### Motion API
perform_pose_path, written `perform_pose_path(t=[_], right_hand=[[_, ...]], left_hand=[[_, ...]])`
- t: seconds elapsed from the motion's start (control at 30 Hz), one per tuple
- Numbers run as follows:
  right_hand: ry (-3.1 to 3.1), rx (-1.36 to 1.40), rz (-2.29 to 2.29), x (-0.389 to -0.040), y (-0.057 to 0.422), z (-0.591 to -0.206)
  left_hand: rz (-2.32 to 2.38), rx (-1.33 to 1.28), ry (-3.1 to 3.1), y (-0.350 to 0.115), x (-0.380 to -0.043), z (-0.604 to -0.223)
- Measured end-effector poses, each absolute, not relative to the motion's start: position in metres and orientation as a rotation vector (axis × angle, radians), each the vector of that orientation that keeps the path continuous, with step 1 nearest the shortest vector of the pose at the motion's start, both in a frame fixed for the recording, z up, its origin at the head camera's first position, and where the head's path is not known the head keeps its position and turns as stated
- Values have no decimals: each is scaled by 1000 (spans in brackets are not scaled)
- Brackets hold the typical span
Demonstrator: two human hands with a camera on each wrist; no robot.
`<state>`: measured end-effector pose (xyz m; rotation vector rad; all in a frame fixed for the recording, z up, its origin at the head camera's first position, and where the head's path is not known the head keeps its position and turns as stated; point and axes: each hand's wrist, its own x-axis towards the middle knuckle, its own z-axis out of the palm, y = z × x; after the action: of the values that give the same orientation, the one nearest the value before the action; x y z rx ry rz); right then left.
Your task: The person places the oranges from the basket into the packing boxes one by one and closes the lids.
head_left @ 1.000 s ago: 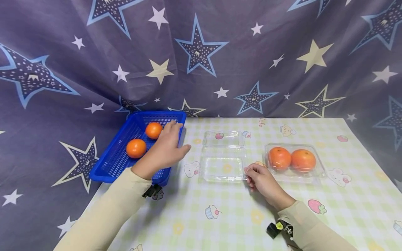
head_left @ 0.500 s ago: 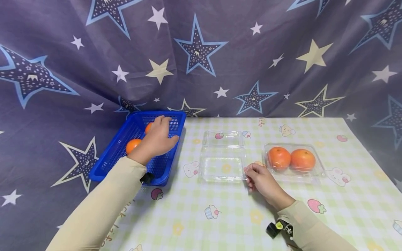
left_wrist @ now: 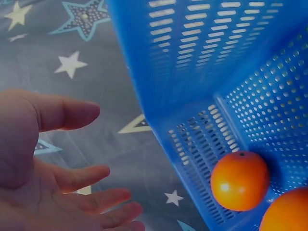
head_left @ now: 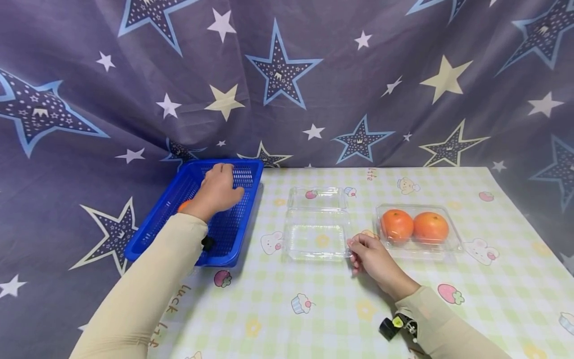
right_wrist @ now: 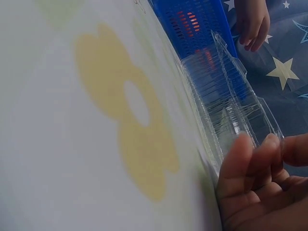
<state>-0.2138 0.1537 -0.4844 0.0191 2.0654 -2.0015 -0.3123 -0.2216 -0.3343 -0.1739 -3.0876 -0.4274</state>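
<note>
My left hand (head_left: pixel 219 190) is over the far half of the blue basket (head_left: pixel 221 260), its thumb and fingers spread and holding nothing. Two oranges lie in the basket; the left wrist view shows the whole of one orange (left_wrist: pixel 240 181) and part of another orange (left_wrist: pixel 288 211). From the head view, one orange (head_left: pixel 183 205) peeks out beside the wrist while the hand covers the other. With thumb and fingertips, my right hand (head_left: pixel 376 262) pinches the near right edge of a clear plastic clamshell box (head_left: pixel 316 256), which lies unfolded on the table, lid toward the back.
To the right stands a second clear clamshell box (head_left: pixel 454 239), holding two large oranges (head_left: pixel 396 225). A checked cloth (head_left: pixel 332 309) with printed cartoons covers the table. Behind the table and at its left hangs a dark star-patterned curtain (head_left: pixel 287 134).
My left hand has moved left and farther over the basket, hiding the far orange from the head view. My right hand keeps its pinch on the box edge.
</note>
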Motion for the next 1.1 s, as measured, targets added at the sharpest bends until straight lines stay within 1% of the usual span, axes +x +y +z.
perform_pose_path(t=[0.43, 1.1], right_hand=[[2041, -8, -2009, -213, 155, -483], [2028, -21, -2017, -212, 156, -484]], left_hand=[[-385, -84, -3132, -234, -336, -351], [-286, -29, -3135, -253, -350, -377]])
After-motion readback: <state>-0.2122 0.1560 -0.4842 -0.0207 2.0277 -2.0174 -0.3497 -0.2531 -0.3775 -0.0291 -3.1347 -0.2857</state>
